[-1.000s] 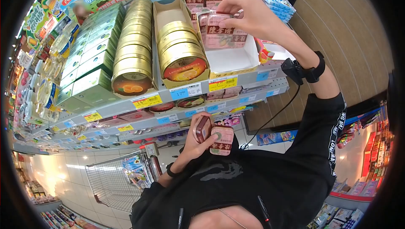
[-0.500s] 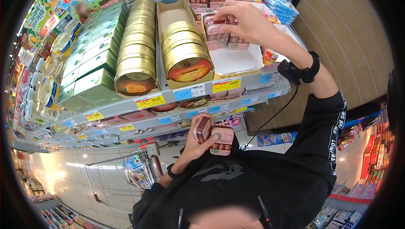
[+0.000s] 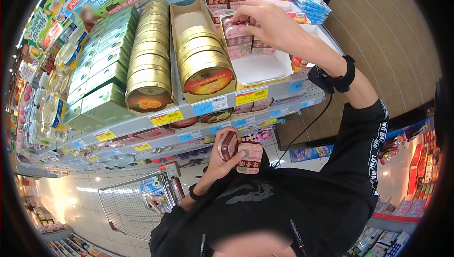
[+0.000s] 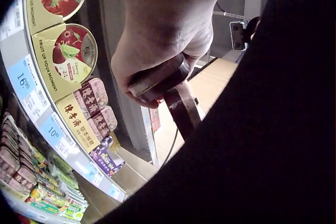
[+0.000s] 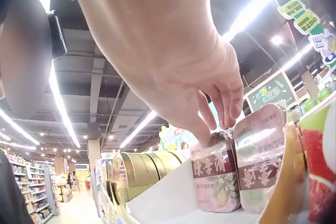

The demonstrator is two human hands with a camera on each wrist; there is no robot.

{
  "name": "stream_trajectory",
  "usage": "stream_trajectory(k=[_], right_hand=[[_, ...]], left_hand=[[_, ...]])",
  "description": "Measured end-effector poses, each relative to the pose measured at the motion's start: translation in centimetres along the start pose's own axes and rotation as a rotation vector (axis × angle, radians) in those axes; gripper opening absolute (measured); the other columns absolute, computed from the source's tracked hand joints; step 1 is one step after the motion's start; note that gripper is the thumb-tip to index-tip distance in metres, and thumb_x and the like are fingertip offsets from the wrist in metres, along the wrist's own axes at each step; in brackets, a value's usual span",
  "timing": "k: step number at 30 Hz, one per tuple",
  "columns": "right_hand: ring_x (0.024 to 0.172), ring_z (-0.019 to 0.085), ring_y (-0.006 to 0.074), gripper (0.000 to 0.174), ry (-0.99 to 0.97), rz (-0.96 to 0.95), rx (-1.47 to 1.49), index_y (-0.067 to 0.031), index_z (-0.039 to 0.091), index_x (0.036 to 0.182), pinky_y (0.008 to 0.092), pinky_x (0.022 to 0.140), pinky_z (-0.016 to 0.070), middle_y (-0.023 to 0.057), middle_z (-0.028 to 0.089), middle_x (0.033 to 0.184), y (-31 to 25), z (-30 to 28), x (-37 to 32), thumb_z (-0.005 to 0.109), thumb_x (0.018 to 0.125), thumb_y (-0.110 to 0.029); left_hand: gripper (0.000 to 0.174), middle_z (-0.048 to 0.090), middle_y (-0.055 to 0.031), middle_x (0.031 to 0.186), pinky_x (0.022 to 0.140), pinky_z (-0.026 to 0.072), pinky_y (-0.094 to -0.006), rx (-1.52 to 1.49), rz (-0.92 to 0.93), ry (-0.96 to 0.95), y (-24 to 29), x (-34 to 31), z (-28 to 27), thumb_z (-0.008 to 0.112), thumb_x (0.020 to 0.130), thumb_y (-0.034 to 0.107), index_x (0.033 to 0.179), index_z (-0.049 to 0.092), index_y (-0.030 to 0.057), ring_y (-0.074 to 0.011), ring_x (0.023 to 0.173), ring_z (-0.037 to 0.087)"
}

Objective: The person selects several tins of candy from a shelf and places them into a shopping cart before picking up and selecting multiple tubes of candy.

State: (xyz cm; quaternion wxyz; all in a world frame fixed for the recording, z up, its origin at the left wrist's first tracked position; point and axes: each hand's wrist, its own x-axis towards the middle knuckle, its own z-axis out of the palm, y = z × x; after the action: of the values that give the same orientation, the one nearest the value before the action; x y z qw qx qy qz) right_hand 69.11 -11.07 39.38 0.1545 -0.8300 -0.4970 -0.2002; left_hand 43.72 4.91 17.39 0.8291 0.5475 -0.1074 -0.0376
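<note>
Right hand (image 3: 272,22) is up at the top shelf (image 3: 227,100), fingertips (image 5: 210,136) curled down and pinching the top rim of an upright pink tin (image 3: 235,33). That tin stands in the back-left part of the white display tray (image 3: 262,67). A second pink tin (image 5: 260,155) stands side by side with it, touching. Left hand (image 3: 218,161) is low against the black shirt (image 3: 293,200), well apart from the right hand. Its fingers are wrapped round two flat tins (image 3: 248,157), one face-out with red characters, the other edge-on just beside it.

Head view only gives the layout:
- The tray sits at the right end of the shelf, its floor bare white in front of the tins, with more pink tins stacked past its back edge.
- Left of it a brown carton (image 3: 189,18) holds a row of round gold tins (image 3: 205,70) on edge, the front one orange-labelled.
- Further left is a second row of them, then green boxes (image 3: 101,98) toward the shelf's left end.
- A wire trolley (image 3: 127,205) stands on the floor below.

Right wrist view only shows the contact: fingertips on the tin's rim, the tin upright with its base on the tray floor, gold tins behind the tray's left wall.

Left wrist view only shows the grip from below: thumb and fingers clamped on both tins. It also shows a lower shelf with red round tins (image 4: 71,50) in cream cartons and small pink tins (image 4: 94,108) under them
</note>
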Motion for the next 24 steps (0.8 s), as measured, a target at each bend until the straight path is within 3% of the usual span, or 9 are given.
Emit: stream_trajectory(k=[2, 6, 8, 24], right_hand=[[0.096, 0.064, 0.0347, 0.025, 0.090, 0.060, -0.024, 0.0001, 0.065, 0.105, 0.0440, 0.084, 0.0513, 0.0162, 0.065, 0.103, -0.7, -0.6, -0.1, 0.070, 0.087, -0.016], [0.095, 0.065, 0.0340, 0.027, 0.085, 0.028, -0.097, -0.0011, 0.064, 0.107, 0.0439, 0.083, 0.0520, 0.0159, 0.065, 0.102, 0.6, -3.2, -1.0, 0.072, 0.086, -0.017], [0.095, 0.065, 0.0335, 0.029, -0.104, 0.161, -0.182, -0.0011, 0.062, 0.106, 0.0433, 0.082, 0.0523, 0.0156, 0.066, 0.099, 1.1, -4.3, -2.1, 0.073, 0.085, -0.018], [0.095, 0.064, 0.0338, 0.031, -0.105, 0.133, -0.195, 0.0002, 0.060, 0.100, 0.0442, 0.085, 0.0504, 0.0156, 0.066, 0.098, 1.4, -4.3, -4.8, 0.078, 0.078, -0.012]], left_hand=[[0.064, 0.047, -0.0057, 0.112, 0.095, 0.0423, -0.0310, 0.009, -0.002, -0.002, 0.1, 0.0, 0.0, 0.072, 0.085, -0.002, 0.136, 0.036, 0.0077, -0.0144, 0.105, 0.050], [0.064, 0.047, -0.0055, 0.111, 0.093, 0.0424, -0.0308, 0.010, -0.016, 0.005, 0.0, 0.0, -0.1, 0.073, 0.084, -0.002, 0.136, 0.036, 0.0083, -0.0138, 0.103, 0.049], [0.065, 0.047, -0.0055, 0.111, 0.092, 0.0424, -0.0305, -0.006, -0.037, 0.010, -0.1, -0.1, -0.1, 0.073, 0.084, -0.002, 0.136, 0.036, 0.0085, -0.0136, 0.103, 0.049], [0.064, 0.048, -0.0054, 0.107, 0.090, 0.0416, -0.0295, 0.047, -0.025, 0.012, -0.2, 0.5, 0.5, 0.074, 0.084, 0.000, 0.135, 0.036, 0.0078, -0.0131, 0.099, 0.048]])
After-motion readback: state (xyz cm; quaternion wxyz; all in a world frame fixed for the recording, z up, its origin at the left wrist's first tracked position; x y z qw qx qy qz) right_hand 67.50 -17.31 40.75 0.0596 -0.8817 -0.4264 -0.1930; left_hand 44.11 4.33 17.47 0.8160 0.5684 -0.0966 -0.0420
